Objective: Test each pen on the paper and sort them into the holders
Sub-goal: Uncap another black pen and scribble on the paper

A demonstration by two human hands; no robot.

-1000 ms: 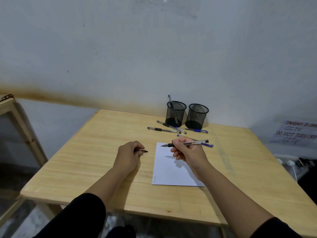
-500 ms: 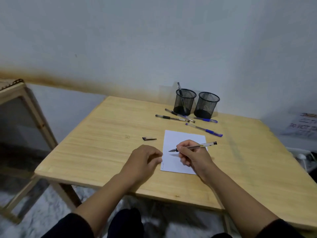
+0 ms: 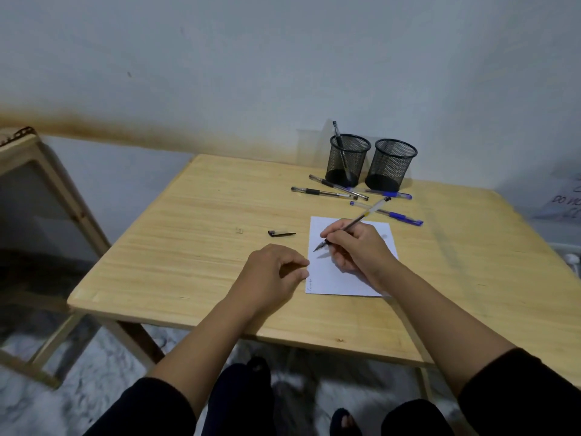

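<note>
Right hand pinches a clear-barrelled black pen in a writing grip, fingers closed round the lower barrel, tip angled down-left to the left part of the paper; whether the tip touches the sheet, cannot tell. Left hand loosely curled, holding nothing visible, fingertips at the sheet's left edge, seemingly steadying it. A short scribble shows near the sheet's lower-left corner. Just left of the paper, apart from both hands, a black pen cap lies on the wooden table. Beyond the sheet: four loose pens, two black-gripped crossing near the holders, two blue-capped to their right. At the far edge, two black mesh holders side by side: left holder has one pen standing in it, right holder looks empty. Step in hand, as judged: testing the second pen, sorting barely begun. Next move calls for a short stroke on clean paper, a look at the mark, then recapping from the loose cap and choosing a holder. Watch the sheet sliding if the left hand lifts.
</note>
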